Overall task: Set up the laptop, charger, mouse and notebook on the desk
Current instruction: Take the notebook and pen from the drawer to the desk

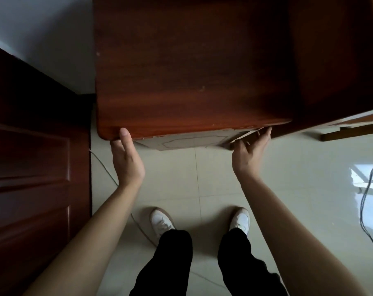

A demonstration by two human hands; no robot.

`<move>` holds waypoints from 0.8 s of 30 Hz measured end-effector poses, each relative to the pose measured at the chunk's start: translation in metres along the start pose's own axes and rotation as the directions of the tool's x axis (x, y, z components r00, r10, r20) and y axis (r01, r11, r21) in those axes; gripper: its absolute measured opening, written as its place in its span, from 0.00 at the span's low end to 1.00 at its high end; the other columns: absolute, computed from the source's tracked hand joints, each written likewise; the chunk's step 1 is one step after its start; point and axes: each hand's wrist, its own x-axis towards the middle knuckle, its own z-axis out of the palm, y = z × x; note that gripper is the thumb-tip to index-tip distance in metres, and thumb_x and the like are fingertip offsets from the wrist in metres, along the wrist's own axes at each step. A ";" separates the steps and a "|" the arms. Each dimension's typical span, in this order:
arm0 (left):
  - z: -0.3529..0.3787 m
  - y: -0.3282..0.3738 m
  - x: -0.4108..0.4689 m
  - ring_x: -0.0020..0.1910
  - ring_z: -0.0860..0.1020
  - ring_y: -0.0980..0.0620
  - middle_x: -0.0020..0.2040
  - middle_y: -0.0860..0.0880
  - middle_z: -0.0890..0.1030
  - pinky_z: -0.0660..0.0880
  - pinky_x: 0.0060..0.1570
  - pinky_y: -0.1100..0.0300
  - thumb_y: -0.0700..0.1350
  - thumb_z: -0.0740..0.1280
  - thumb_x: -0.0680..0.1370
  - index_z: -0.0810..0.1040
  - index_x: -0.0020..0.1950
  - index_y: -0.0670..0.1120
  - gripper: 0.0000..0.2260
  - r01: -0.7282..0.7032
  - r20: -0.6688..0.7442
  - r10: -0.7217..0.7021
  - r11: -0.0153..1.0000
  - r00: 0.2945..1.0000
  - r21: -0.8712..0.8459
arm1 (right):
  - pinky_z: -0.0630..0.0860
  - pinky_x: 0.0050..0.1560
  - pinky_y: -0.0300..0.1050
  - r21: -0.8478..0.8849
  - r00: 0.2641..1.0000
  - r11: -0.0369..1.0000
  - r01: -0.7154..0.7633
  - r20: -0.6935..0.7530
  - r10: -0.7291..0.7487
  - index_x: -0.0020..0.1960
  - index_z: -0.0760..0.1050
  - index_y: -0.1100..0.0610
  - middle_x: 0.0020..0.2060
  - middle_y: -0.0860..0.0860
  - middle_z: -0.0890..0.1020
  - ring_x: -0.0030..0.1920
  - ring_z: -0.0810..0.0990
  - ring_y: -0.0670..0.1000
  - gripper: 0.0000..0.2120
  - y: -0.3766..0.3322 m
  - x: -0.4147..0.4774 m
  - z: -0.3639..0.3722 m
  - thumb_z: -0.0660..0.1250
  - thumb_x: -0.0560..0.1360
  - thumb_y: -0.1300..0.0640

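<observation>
A: Going left to right, what's there?

B: A dark wooden door point(32, 167) on the far left, then the left hand point(128, 161) at the desk point(192, 71) front's left corner, thumb up over the top edge, the other fingers tucked beneath, so I cannot tell how they lie. Then the right hand point(250, 152) under the front edge near the right end, fingers curled on a pale panel point(245, 135) there. It looks as if both hands are gripping the desk to shift it.

A: And the laptop, charger, mouse, notebook?

B: None of the 4 is in view. The desktop shows bare wood.

A: What could go wrong?

B: I'd judge pinched fingers if the desk drops, and the panel may be loose and slip from the right hand. A thin pale cable point(108, 174) runs along the floor by the left wrist and a dark cable point(364, 206) loops at right; either could snag a foot.

A: Room to move?

B: Tight on the left, with the door close beside the desk. Open tiled floor point(202, 189) behind and to the right, and both white shoes point(162, 221) stand clear of the desk.
</observation>
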 end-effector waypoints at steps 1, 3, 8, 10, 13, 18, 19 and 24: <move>0.001 -0.002 0.001 0.52 0.64 0.80 0.56 0.68 0.67 0.58 0.52 0.84 0.68 0.50 0.78 0.68 0.73 0.47 0.34 -0.013 -0.019 0.013 1.000 1.000 0.001 | 0.62 0.76 0.60 0.011 1.000 1.000 0.013 -0.008 -0.013 0.81 0.43 0.61 0.78 0.59 0.56 0.78 0.61 0.57 0.44 0.000 0.001 0.002 0.58 0.68 0.59; 0.007 -0.010 0.002 0.52 0.68 0.78 0.51 0.75 0.68 0.65 0.63 0.70 0.69 0.50 0.77 0.69 0.72 0.50 0.32 0.035 -0.043 -0.036 0.999 0.998 -0.021 | 0.61 0.77 0.59 0.031 0.999 0.999 0.024 -0.026 -0.023 0.81 0.44 0.62 0.78 0.58 0.56 0.78 0.60 0.56 0.44 0.002 0.007 0.005 0.58 0.68 0.59; 0.013 -0.009 -0.001 0.43 0.71 0.81 0.43 0.75 0.74 0.73 0.62 0.51 0.71 0.50 0.75 0.69 0.47 0.69 0.12 0.057 -0.091 -0.061 0.998 0.994 -0.041 | 0.58 0.77 0.57 0.077 0.996 0.994 0.073 -0.055 -0.069 0.79 0.49 0.64 0.74 0.56 0.62 0.76 0.61 0.57 0.42 0.010 0.019 0.005 0.59 0.67 0.60; 0.014 -0.008 -0.001 0.45 0.72 0.78 0.46 0.69 0.74 0.73 0.63 0.50 0.70 0.50 0.76 0.69 0.48 0.65 0.14 0.057 -0.122 -0.063 0.997 0.990 -0.050 | 0.56 0.79 0.55 0.079 0.995 0.993 0.082 -0.066 -0.076 0.79 0.49 0.65 0.71 0.52 0.61 0.76 0.61 0.57 0.43 0.015 0.024 0.007 0.60 0.67 0.59; 0.015 -0.005 0.001 0.53 0.76 0.62 0.52 0.61 0.76 0.72 0.64 0.48 0.68 0.50 0.76 0.71 0.58 0.56 0.22 0.055 -0.153 -0.063 0.997 0.986 -0.057 | 0.49 0.78 0.43 0.067 0.996 0.996 0.062 -0.065 -0.058 0.80 0.44 0.66 0.77 0.59 0.57 0.79 0.54 0.56 0.45 0.021 0.026 0.009 0.61 0.68 0.58; 0.014 -0.008 0.010 0.61 0.75 0.47 0.63 0.45 0.78 0.70 0.58 0.58 0.73 0.46 0.68 0.73 0.67 0.42 0.44 0.023 -0.180 -0.018 0.999 0.984 0.028 | 0.55 0.79 0.49 0.087 0.997 0.994 0.061 -0.061 -0.056 0.79 0.47 0.67 0.73 0.58 0.60 0.78 0.57 0.58 0.43 0.022 0.030 0.004 0.60 0.67 0.61; 0.013 -0.008 0.011 0.62 0.75 0.47 0.64 0.44 0.78 0.69 0.59 0.57 0.73 0.45 0.68 0.73 0.68 0.41 0.45 0.024 -0.185 -0.016 0.999 0.983 0.044 | 0.54 0.77 0.44 0.074 0.997 0.996 0.056 -0.055 -0.052 0.79 0.47 0.67 0.74 0.59 0.60 0.78 0.57 0.57 0.43 0.023 0.030 0.003 0.60 0.67 0.60; 0.009 -0.009 0.008 0.62 0.76 0.44 0.63 0.44 0.79 0.70 0.60 0.54 0.69 0.46 0.73 0.73 0.67 0.41 0.39 0.017 -0.193 -0.002 0.997 0.981 0.080 | 0.53 0.70 0.29 0.064 0.998 0.997 0.045 -0.036 -0.042 0.80 0.46 0.65 0.78 0.61 0.58 0.78 0.59 0.54 0.46 0.018 0.019 -0.007 0.62 0.67 0.58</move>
